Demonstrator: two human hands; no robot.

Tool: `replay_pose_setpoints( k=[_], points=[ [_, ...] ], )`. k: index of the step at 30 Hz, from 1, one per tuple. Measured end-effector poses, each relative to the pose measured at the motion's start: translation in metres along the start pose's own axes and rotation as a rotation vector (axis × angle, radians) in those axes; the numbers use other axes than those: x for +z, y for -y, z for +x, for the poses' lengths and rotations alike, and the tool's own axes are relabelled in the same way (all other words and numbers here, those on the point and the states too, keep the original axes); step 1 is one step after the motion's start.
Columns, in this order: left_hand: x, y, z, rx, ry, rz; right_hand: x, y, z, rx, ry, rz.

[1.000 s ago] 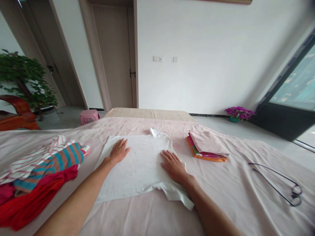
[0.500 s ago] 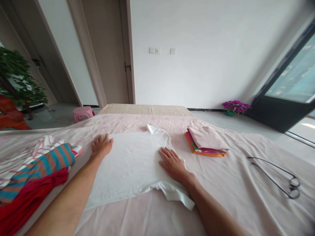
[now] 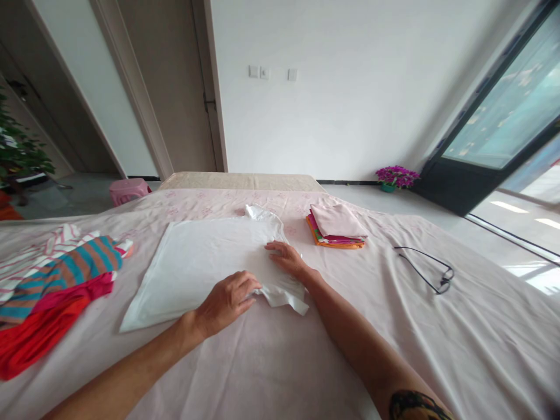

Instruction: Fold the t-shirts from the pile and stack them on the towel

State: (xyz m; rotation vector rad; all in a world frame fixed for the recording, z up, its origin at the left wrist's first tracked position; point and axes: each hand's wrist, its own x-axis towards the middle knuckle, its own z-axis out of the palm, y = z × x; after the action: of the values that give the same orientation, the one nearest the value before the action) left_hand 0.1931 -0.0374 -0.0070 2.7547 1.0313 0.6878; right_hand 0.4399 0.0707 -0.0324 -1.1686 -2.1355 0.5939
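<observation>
White garment of thin fabric (image 3: 192,262) is lying spread out on a pale pink floral cloth cover (image 3: 350,303), in front of the person, its plain wide part reaching toward the left and its bunched, crumpled parts sitting at the right end. Left hand (image 3: 230,296) is hovering over or touching the garment's near edge, beside the lower crumpled part; its grip is partly closing, fingers bending together and thumb lying below them, but cannot tell if fabric is being pinched. Right hand (image 3: 284,258) is resting palm down on the right end of the garment, between the two crumpled parts; its grip is staying loose, fingers slightly bending and spreading, not clasping anything. Folded stack of cloth, pale pink on top and orange at the bottom (image 3: 339,223), is sitting just right of the garment, not touching it. Black-framed glasses (image 3: 444,280) are lying farther right, temples opening out. Over on the left, a loose heap is holding a white garment with pink stripes (image 3: 46,251), a blue and brown striped garment (image 3: 83,261) and a bright red garment (image 3: 39,335). Behind, a pink plastic stool (image 3: 128,189) and purple flowers in a green pot (image 3: 396,177) are standing on the grey floor (image 3: 350,191).
</observation>
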Motion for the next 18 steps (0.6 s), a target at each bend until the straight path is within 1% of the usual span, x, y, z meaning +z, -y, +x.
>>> replay_pose_setpoints(
  k=[1,3,5,7,9,10,12,13,14,15,16,17,18],
  points=[
    [0.003,-0.011,0.005,0.041,0.022,0.027,-0.005,0.005,-0.003,0.001,-0.017,0.01],
    [0.009,-0.02,0.014,0.094,0.054,0.093,-0.017,0.016,-0.014,0.012,-0.012,0.009],
    [0.016,-0.02,0.02,0.105,0.063,0.117,-0.033,0.026,-0.03,0.038,0.077,0.037],
    [0.021,-0.016,0.023,0.058,0.045,0.083,-0.052,0.033,-0.049,0.078,0.197,0.08],
    [0.023,-0.014,0.027,-0.079,0.008,-0.011,-0.07,0.035,-0.068,0.091,0.298,0.091],
    [0.024,-0.013,0.029,-0.188,-0.008,-0.082,-0.077,0.035,-0.077,0.074,0.34,0.082],
    [0.023,-0.013,0.035,-0.417,-0.019,-0.233,-0.086,0.035,-0.092,-0.014,0.397,0.051],
    [0.023,-0.014,0.039,-0.505,-0.013,-0.291,-0.087,0.035,-0.097,-0.072,0.41,0.029],
    [0.023,-0.014,0.042,-0.563,-0.004,-0.328,-0.086,0.035,-0.1,-0.126,0.404,0.002],
    [0.022,-0.014,0.046,-0.593,0.01,-0.341,-0.082,0.035,-0.102,-0.16,0.379,-0.026],
    [0.022,-0.013,0.049,-0.607,0.024,-0.336,-0.077,0.036,-0.102,-0.161,0.335,-0.053],
    [0.022,-0.013,0.051,-0.615,0.036,-0.328,-0.071,0.036,-0.101,-0.127,0.283,-0.073],
    [0.022,-0.013,0.052,-0.625,0.043,-0.335,-0.066,0.036,-0.098,-0.059,0.233,-0.081]
  ],
)
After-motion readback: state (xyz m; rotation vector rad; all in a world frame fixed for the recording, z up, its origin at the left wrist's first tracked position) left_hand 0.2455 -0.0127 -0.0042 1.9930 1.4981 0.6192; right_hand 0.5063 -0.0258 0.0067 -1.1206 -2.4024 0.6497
